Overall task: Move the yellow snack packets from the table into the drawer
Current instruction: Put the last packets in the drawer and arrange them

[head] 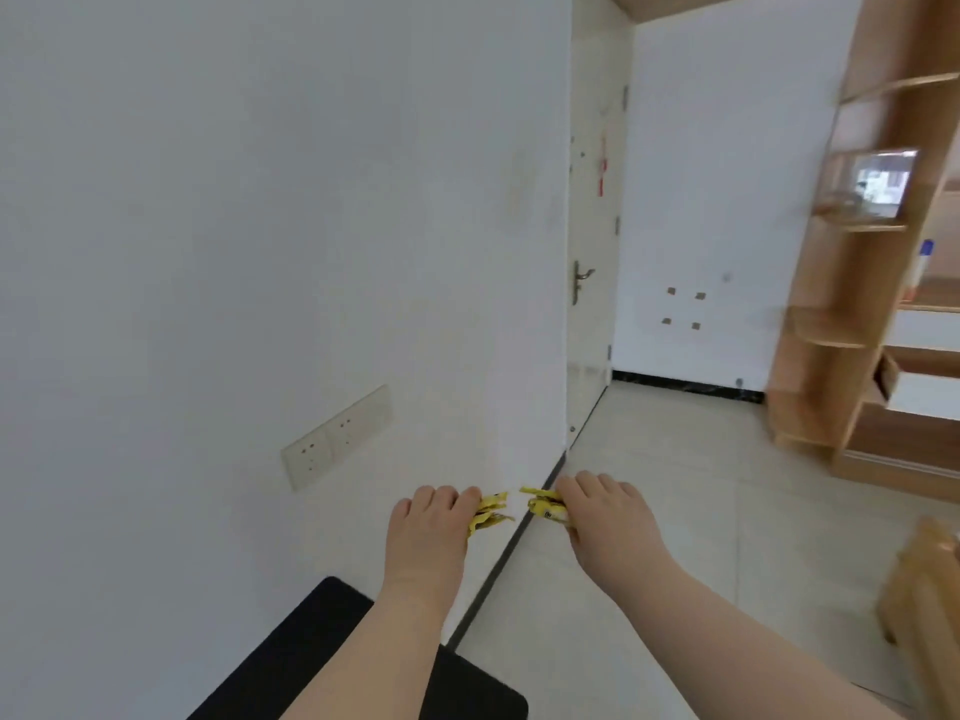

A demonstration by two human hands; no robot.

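My left hand [431,527] is closed around a bunch of yellow snack packets [489,511], whose crumpled ends stick out to the right of the fingers. My right hand [605,517] grips another bunch of yellow snack packets [541,504], their ends pointing left. Both hands are held out in front of me, close together, above the floor near the wall. At the far right a wooden shelf unit has an open white drawer [919,389]. The view is blurred by motion.
A black table corner [311,652] lies at the bottom under my left arm. A white wall with sockets [337,433] fills the left. A closed door [592,252] stands ahead. A wooden stool [919,589] is at the lower right on the tiled floor.
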